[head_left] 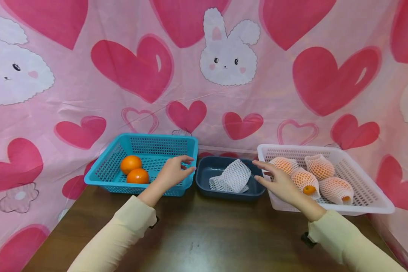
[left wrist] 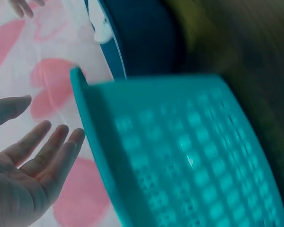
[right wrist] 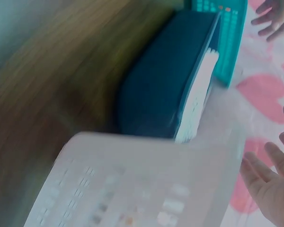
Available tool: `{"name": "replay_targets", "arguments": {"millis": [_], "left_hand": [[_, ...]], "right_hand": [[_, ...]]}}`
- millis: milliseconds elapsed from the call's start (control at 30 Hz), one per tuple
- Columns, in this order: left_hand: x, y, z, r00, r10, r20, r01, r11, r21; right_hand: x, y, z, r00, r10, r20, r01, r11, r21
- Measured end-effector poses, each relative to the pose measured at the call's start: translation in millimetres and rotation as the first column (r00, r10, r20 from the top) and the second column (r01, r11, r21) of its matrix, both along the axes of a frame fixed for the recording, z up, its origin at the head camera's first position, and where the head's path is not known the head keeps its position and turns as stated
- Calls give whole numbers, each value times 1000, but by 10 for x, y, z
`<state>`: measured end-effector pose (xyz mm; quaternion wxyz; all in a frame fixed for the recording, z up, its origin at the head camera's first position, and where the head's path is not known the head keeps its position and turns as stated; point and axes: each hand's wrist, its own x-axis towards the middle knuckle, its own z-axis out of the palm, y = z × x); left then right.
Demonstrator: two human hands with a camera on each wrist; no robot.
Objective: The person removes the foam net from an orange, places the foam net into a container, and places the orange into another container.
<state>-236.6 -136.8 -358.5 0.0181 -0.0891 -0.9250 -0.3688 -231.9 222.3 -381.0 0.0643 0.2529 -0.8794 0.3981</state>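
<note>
My left hand [head_left: 175, 172] hovers over the right side of the blue basket [head_left: 100, 182], fingers relaxed and holding nothing. Two bare oranges [head_left: 130, 164] lie together in that basket's left part. On the other side, my right hand [head_left: 278, 181] hangs above the left edge of the white basket [head_left: 367, 189], with its fingers loosely spread and no object in them. Several oranges in white foam nets [head_left: 319, 167] sit in the white basket. Between the hands, a dark blue tray [head_left: 207, 190] holds crumpled white foam nets [head_left: 236, 175].
All three containers stand side by side along the back of a brown wooden table [head_left: 204, 238]. Behind them hangs a pink cloth [head_left: 187, 83] printed with hearts and rabbits. Brown tabletop lies in front of the containers.
</note>
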Motion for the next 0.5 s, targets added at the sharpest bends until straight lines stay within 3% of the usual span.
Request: {"name": "replay_targets", "arguments": {"millis": [300, 500], "left_hand": [[-6, 413, -138, 995, -97, -28, 99, 992, 76], [-23, 647, -199, 989, -150, -8, 149, 981, 125]], "right_hand": [[-3, 301, 22, 995, -64, -80, 70, 995, 71], [-19, 496, 32, 980, -139, -144, 161, 975, 151]]}}
